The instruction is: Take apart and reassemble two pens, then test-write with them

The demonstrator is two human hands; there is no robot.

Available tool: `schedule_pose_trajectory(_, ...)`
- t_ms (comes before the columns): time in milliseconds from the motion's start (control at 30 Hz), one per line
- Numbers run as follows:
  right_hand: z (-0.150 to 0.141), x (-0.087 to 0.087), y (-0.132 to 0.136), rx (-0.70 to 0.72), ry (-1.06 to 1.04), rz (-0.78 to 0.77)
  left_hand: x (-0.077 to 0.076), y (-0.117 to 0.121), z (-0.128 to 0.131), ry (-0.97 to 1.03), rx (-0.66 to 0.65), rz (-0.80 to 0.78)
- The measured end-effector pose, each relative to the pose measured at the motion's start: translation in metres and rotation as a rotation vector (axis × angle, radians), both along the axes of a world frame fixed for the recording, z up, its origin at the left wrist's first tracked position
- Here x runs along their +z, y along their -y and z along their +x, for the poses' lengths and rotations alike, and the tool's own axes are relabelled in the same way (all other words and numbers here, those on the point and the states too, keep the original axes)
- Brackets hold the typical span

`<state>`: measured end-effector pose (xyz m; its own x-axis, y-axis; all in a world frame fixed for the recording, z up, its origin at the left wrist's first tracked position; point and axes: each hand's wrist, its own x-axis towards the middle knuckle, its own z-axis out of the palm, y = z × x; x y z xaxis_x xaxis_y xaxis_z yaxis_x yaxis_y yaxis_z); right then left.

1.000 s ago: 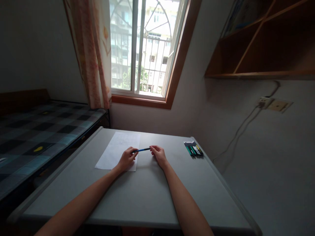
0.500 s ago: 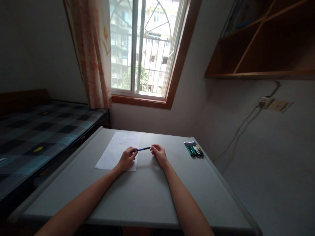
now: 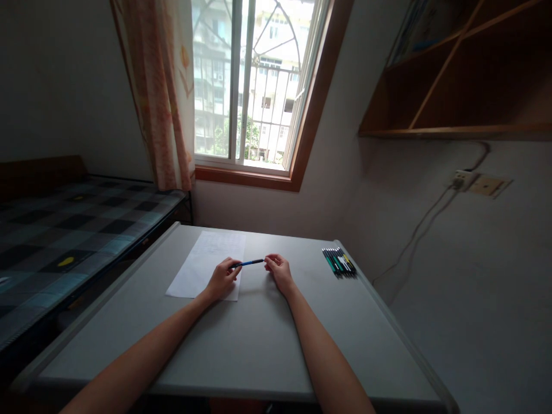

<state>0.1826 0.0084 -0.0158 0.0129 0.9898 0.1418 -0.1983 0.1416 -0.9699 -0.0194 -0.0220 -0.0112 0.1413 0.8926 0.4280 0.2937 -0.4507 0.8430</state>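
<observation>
A blue pen with a black grip lies nearly level between my two hands, above the table. My left hand is closed around its left end, over the right edge of a white sheet of paper. Faint writing shows on the upper part of that sheet. My right hand is pinched at the pen's tip on the right; the fingers hide whether a small part sits between them. Both forearms rest along the grey-white table.
Several pens, dark, green, white and yellow, lie in a row at the table's right side. A checked mattress is at the left. A wooden shelf and a socket with a plugged cable are on the right wall.
Almost nothing differs. Both hands and the pen stay in the same place, with only a tiny shift of the view.
</observation>
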Motion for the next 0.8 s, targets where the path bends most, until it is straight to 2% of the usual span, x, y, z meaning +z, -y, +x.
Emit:
schedule_pose_trajectory(333,0.0016,0.0014,0.0016,0.023,0.017,-0.001,0.0029,0.0018,-0.0002,-0.005,0.000,-0.018)
schedule_pose_trajectory(800,0.0023,0.0019,0.0023,0.016,-0.069,-0.030,0.0033,0.0018,-0.0010,0.001,0.007,-0.029)
